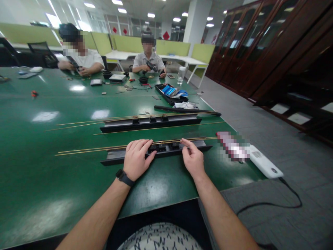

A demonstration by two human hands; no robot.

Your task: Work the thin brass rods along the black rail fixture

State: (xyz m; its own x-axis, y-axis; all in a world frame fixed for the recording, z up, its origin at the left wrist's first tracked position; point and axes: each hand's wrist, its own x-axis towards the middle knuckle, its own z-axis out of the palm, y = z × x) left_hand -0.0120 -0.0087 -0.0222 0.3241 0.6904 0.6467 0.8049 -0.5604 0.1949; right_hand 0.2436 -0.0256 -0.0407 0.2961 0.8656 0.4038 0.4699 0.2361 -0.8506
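Note:
A long black rail (pixel 114 155) with black blocks set in its middle lies across the green table (pixel 52 180) in front of me. My left hand (pixel 136 159) rests flat on it, fingers stretched over the blocks. My right hand (pixel 191 158) lies on the rail's right part, fingers curled, index finger pointing at a block. Thin brass rods (pixel 88 149) run along the rail's far side. A second black rail (pixel 151 123) with more brass rods lies farther back.
Two other people sit at the far side handling small tools. A black tray (pixel 170 94) with blue packets, a glass jar (pixel 181 75) and small parts lie beyond. A white power strip (pixel 264 162) with a cable sits at the table's right edge.

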